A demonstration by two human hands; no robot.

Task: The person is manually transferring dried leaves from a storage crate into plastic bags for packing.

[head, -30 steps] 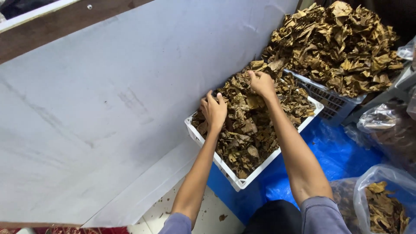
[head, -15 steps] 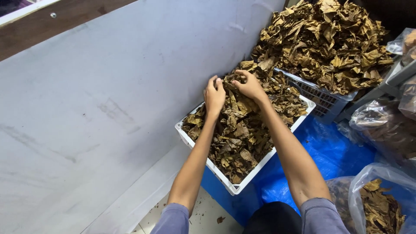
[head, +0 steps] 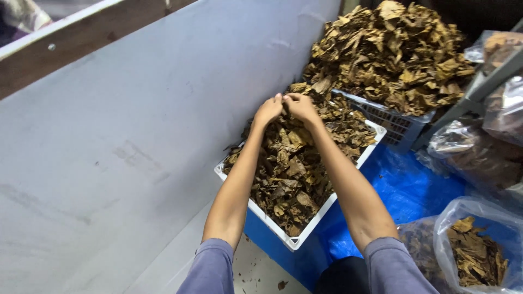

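A white-rimmed blue crate [head: 305,234] full of dry brown leaves [head: 294,174] stands against a grey wall. My left hand [head: 268,110] and my right hand [head: 299,106] meet over the far end of the crate, fingertips touching each other. Both are closed on a small pinch of leaves lifted just above the pile. What lies under the hands is hidden.
A second blue crate [head: 392,122] behind carries a tall heap of dry leaves [head: 392,54]. Clear plastic bags of leaves [head: 474,250] sit at right on a blue tarp [head: 408,190]. The grey wall panel [head: 136,152] fills the left.
My hands were spread apart on the leaves; they have drawn together and risen toward the far end of the crate, gathering leaves between the fingertips.
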